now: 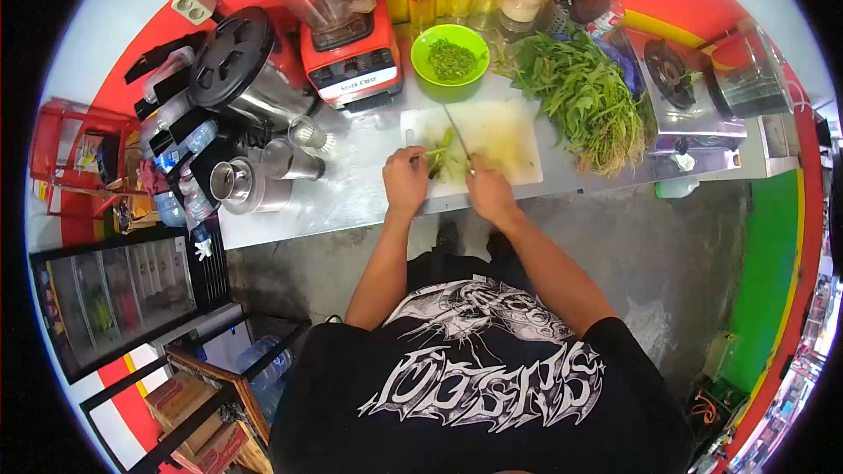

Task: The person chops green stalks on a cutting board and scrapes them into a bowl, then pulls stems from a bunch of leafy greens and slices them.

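Observation:
My right hand (490,190) is wrapped round the handle of a knife (457,130), whose blade points away from me across the white cutting board (518,123). On the board's left side, my left hand (407,179) has its fingers closed on some green stems (441,154), just left of the blade. Wet, yellowish-green stains mark the board. Beyond its far edge stands a bright green bowl (421,54) with chopped greens (452,60) in it. A large bunch of leafy greens (571,79), roots toward me, lies to the right of the board.
A red blender (353,61) stands at the back left, near a big lidded steel pot (250,79) and steel containers (250,186). Oil bottles (421,0) and a jar (520,7) line the wall. To the right is a gas stove (694,114). The steel table's front edge (351,226) is close to me.

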The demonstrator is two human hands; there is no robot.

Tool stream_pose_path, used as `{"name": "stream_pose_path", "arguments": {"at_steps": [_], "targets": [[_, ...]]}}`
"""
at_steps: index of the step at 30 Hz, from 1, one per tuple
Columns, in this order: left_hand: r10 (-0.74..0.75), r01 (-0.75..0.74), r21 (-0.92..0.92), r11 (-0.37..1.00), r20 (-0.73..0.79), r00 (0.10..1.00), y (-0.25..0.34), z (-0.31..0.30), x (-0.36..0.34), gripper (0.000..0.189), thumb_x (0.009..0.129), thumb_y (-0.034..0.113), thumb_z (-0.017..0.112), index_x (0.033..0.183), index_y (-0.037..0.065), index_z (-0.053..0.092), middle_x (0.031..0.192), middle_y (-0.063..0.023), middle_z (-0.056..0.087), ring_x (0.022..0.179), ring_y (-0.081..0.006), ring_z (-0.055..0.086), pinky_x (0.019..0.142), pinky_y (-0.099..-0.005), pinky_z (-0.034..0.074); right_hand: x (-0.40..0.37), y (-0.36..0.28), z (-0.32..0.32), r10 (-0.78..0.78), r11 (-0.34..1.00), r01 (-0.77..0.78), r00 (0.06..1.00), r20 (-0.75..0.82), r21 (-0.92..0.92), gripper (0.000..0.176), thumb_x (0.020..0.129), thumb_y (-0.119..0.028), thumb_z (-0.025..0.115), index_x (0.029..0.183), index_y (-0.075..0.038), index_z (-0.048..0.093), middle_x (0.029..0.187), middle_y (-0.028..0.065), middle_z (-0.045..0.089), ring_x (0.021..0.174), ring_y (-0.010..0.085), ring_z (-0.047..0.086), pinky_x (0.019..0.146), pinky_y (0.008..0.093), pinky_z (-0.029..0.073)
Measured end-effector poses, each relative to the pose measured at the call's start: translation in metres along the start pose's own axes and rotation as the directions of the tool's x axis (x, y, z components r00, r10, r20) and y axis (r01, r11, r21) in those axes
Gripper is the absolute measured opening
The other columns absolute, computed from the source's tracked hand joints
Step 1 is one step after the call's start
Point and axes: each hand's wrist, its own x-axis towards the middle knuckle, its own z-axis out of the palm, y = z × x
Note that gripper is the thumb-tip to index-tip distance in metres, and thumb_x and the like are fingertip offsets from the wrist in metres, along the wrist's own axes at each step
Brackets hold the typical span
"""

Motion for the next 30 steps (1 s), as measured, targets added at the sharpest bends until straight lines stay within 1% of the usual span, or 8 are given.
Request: {"name": "stream_pose_path", "arguments": {"at_steps": [7, 11, 14, 19, 22, 24, 26, 30], "targets": [[0.062, -0.067, -0.078, 0.995, -0.067, 0.996, 0.01, 0.0, 0.008, 0.018, 0.093, 0.014, 0.066, 0.097, -0.002, 0.073, 0.09, -0.0198, 0.071, 0.084, -0.0326, 0.069, 0.078, -0.0399, 0.052, -0.015, 0.034, 0.001, -0.1, 0.933, 0.152, 0.98, -0.171, 0.326, 0.037, 0.098, -0.02, 0.057, 0.13, -0.002, 0.05, 0.083, 0.0313, 0.066, 0.083, 0.049, 0.066, 0.075, 0.0568, 0.05], [0.103, -0.105, -0.14, 0.984, -0.021, 0.994, 0.028, 0.011, 0.0, 0.02, 0.093, 0.017, 0.067, 0.102, 0.0, 0.073, 0.095, -0.0189, 0.07, 0.089, -0.0337, 0.066, 0.082, -0.0405, 0.05, -0.036, 0.065, -0.014, 0.026, 0.907, 0.049, 0.985, -0.172, 0.418, 0.029, 0.099, -0.026, 0.059, 0.112, 0.0, 0.064, 0.078, 0.0246, 0.066, 0.069, 0.044, 0.063, 0.066, 0.0498, 0.048], [0.194, -0.187, -0.128, 0.974, 0.048, 0.98, 0.037, 0.031, -0.007, 0.015, 0.089, 0.015, 0.069, 0.098, 0.004, 0.073, 0.099, -0.0132, 0.068, 0.096, -0.035, 0.06, 0.087, -0.0445, 0.046, -0.044, 0.082, -0.022, 0.106, 0.913, -0.02, 0.976, -0.19, 0.408, 0.031, 0.099, -0.029, 0.059, 0.097, 0.0, 0.07, 0.072, 0.0219, 0.063, 0.064, 0.0407, 0.061, 0.062, 0.0469, 0.046], [0.284, -0.28, -0.046, 0.959, 0.148, 0.947, 0.055, 0.073, -0.021, 0.013, 0.085, 0.014, 0.07, 0.096, 0.008, 0.073, 0.102, -0.0101, 0.065, 0.102, -0.0322, 0.056, 0.09, -0.0457, 0.042, -0.049, 0.092, -0.019, 0.205, 0.887, -0.075, 0.949, -0.242, 0.455, 0.035, 0.098, -0.032, 0.061, 0.092, 0.001, 0.07, 0.07, 0.0217, 0.062, 0.062, 0.0383, 0.061, 0.061, 0.0453, 0.046], [0.255, -0.284, 0.345, 0.895, 0.129, 0.958, 0.061, 0.083, -0.019, 0.021, 0.081, 0.012, 0.068, 0.101, 0.009, 0.07, 0.115, -0.0097, 0.06, 0.113, -0.0333, 0.051, 0.094, -0.0469, 0.04, -0.049, 0.09, -0.025, 0.188, 0.89, -0.058, 0.95, -0.248, 0.452, 0.037, 0.096, -0.033, 0.063, 0.093, 0.003, 0.07, 0.071, 0.0227, 0.062, 0.063, 0.0379, 0.062, 0.061, 0.0452, 0.046], [0.311, -0.331, 0.361, 0.872, 0.113, 0.944, 0.068, 0.085, -0.017, 0.022, 0.082, 0.012, 0.068, 0.103, 0.009, 0.07, 0.116, -0.0091, 0.06, 0.112, -0.0329, 0.051, 0.094, -0.0478, 0.04, -0.052, 0.088, -0.027, 0.195, 0.883, -0.054, 0.946, -0.26, 0.465, 0.037, 0.096, -0.033, 0.064, 0.093, 0.004, 0.069, 0.071, 0.0232, 0.062, 0.064, 0.0379, 0.062, 0.062, 0.0455, 0.046], [0.36, -0.372, 0.368, 0.852, 0.103, 0.927, 0.072, 0.088, -0.015, 0.022, 0.083, 0.013, 0.068, 0.105, 0.01, 0.069, 0.116, -0.0085, 0.06, 0.112, -0.0325, 0.051, 0.094, -0.0487, 0.04, -0.058, 0.086, -0.031, 0.109, 0.922, 0.036, 0.931, -0.348, 0.385, 0.033, 0.094, -0.028, 0.068, 0.083, 0.004, 0.066, 0.064, 0.0157, 0.06, 0.057, 0.0232, 0.058, 0.057, 0.0405, 0.044], [0.421, -0.466, 0.192, 0.864, 0.232, 0.877, 0.057, 0.1, -0.008, 0.02, 0.087, 0.015, 0.066, 0.106, 0.01, 0.067, 0.11, -0.009, 0.06, 0.108, -0.0319, 0.052, 0.09, -0.0467, 0.039, -0.057, 0.097, -0.016, 0.187, 0.916, -0.07, 0.945, -0.267, 0.395, 0.033, 0.093, -0.028, 0.068, 0.085, 0.003, 0.065, 0.067, 0.0193, 0.062, 0.06, 0.0331, 0.062, 0.06, 0.0456, 0.045]]}}
